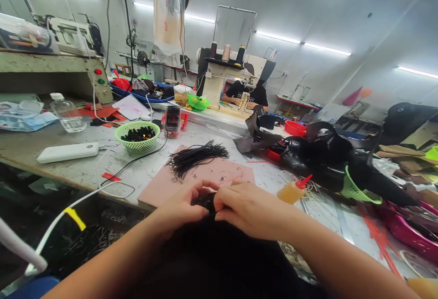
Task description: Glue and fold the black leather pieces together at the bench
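Close in front of my body, my left hand (186, 205) and my right hand (244, 208) meet over a small, dark, shiny black piece (206, 201). Both hands are closed on it, the left thumb and finger curled around one side and the right fingers pinching the other. Its exact kind is hidden by the fingers and the dark clothing behind it. Just beyond my hands lies a pinkish board (155, 189) on the table. A bundle of thin black cords (198, 157) with small metallic ends rests on that board.
A green basket (138, 146) of small black pieces stands left, near a white power bank (68, 152) and a clear bottle (68, 113). To the right are a glue bottle (292, 192) with red tip and black leather pieces (311, 157). A person (246, 94) sits behind a sewing machine (219, 80).
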Demonstrator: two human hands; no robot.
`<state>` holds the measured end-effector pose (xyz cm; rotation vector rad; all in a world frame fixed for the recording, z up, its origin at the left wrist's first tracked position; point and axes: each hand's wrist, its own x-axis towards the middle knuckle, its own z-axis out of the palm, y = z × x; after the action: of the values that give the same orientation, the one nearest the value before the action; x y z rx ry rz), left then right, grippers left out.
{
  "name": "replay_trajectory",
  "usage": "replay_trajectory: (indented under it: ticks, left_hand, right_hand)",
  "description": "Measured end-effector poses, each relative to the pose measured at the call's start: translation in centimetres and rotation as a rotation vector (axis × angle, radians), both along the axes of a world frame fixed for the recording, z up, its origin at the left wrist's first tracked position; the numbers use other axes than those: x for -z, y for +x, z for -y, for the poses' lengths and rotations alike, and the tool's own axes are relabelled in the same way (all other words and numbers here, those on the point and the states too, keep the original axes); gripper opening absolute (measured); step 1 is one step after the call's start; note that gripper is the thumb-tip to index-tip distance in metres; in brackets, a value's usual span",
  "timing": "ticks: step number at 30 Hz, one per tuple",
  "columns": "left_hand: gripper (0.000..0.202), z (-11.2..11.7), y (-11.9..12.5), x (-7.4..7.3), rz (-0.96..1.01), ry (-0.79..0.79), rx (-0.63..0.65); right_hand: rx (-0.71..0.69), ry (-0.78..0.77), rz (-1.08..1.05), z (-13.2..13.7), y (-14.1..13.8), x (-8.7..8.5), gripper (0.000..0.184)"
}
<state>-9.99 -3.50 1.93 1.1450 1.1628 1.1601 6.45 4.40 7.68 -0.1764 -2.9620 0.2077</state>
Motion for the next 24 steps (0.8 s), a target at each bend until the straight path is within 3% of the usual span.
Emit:
replay_trajectory:
  ticks: [2, 5, 8, 17, 24]
  left_hand:
    - [0.053, 0.9, -0.2, 0.1, 0.151, -0.037, 0.024]
    - [0.047, 2.0, 0.1, 0.0, 0.245, -0.112, -0.031]
    - [0.036, 2.5, 0.7, -0.2, 0.253, -0.163, -0.114]
    - [0.03, 2.2, 1.5, -0.6, 0.283, -0.203, -0.163]
    - [0.031, 2.1, 1.9, -0.4, 0.31, -0.198, -0.166]
  right_hand:
    - [0.032, -0.079, -0.039, -0.4, 0.3, 0.2, 0.012]
    - [0.044, -0.148, -0.109, -0.5, 0.8, 0.4, 0.016]
    - [0.081, -0.204, -0.184, -0.2, 1.0, 0.7, 0.016]
    - [0.292, -0.368, -0.277, 0.7, 1.1, 1.9, 0.013]
    - [0.313, -0.374, -0.346, 0.8, 0.9, 2.5, 0.014]
